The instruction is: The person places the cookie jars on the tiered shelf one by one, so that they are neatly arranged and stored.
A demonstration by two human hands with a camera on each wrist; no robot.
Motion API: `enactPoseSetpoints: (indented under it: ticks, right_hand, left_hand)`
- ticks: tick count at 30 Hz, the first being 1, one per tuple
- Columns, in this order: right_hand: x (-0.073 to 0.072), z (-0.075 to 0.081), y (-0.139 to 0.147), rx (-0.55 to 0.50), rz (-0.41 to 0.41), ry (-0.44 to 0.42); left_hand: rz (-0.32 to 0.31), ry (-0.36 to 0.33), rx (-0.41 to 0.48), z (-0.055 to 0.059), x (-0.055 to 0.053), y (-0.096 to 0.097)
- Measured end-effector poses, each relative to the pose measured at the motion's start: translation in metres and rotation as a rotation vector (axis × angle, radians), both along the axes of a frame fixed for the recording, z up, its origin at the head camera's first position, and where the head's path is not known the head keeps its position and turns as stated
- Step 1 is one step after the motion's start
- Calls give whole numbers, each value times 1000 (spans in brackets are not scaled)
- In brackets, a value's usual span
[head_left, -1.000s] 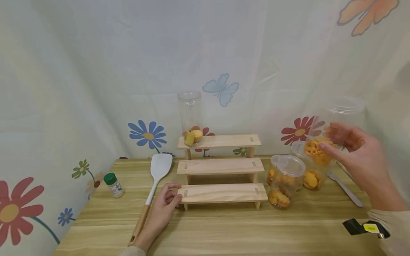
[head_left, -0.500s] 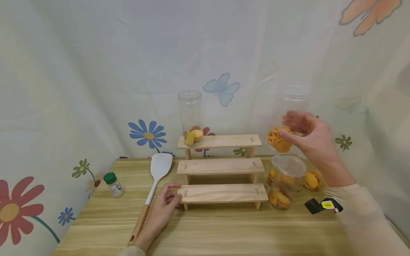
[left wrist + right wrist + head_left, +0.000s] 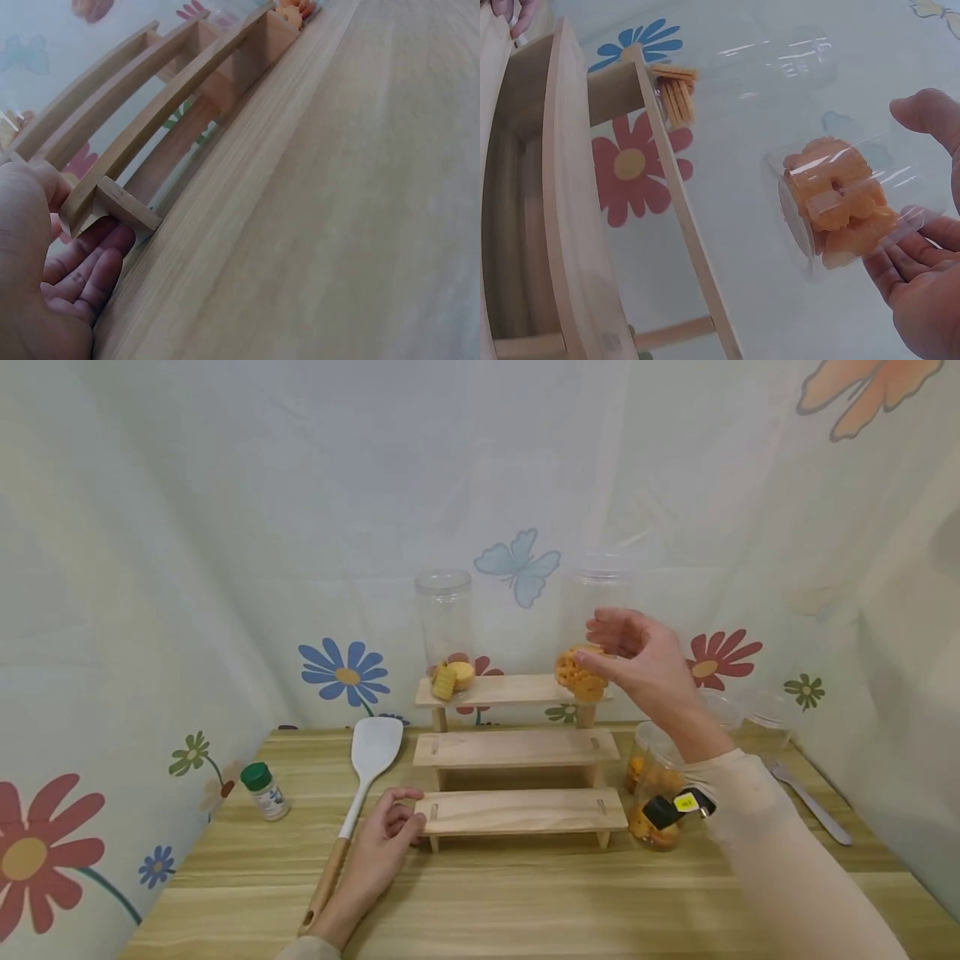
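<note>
A three-tier wooden display stand (image 3: 517, 812) is at the middle of the table. My left hand (image 3: 386, 839) grips the left end of its lowest step; in the left wrist view the thumb is above the board and the fingers curl beneath. My right hand (image 3: 648, 668) holds a tall clear lidded jar (image 3: 840, 202) with orange lattice-like snacks (image 3: 581, 674) at its bottom. This jar is upright over the right end of the top step, and the right wrist view shows its base apart from the board. A similar jar (image 3: 444, 627) with yellow biscuits stands on that step's left end.
Several shorter clear jars (image 3: 654, 827) of snacks stand right of the stand, partly behind my right forearm. A grey-handled utensil (image 3: 813, 808) lies farther right. To the left are a white spatula (image 3: 375, 752) with a wooden handle and a green-capped shaker (image 3: 265, 793).
My right hand has carried the jar of orange snacks leftward from above the right-hand jars to the top step's right end. The left hand has kept its place on the lowest step.
</note>
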State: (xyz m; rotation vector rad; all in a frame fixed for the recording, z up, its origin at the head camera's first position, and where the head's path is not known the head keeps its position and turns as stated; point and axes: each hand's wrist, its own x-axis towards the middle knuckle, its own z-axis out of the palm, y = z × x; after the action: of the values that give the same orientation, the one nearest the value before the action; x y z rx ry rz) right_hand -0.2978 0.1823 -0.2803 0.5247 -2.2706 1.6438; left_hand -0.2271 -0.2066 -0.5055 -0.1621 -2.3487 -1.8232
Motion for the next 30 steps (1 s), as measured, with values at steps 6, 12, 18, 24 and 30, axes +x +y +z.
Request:
enactPoseSetpoints:
  ticks: [6, 12, 18, 24, 30]
  right_hand:
    - [-16, -4, -22, -29, 42, -15]
    - [-30, -10, -41, -78, 75, 5]
    - [-40, -14, -58, -96, 93, -25]
    - [-49, -19, -70, -107, 95, -48]
    - [-58, -25, -79, -111, 83, -59]
  left_hand:
    - [0, 4, -2, 0, -1, 0]
    - [-10, 3, 1, 0, -1, 0]
    - [-20, 4, -12, -1, -1, -2]
    - [-21, 6, -11, -1, -2, -3]
    - [-26, 9, -1, -1, -1, -2]
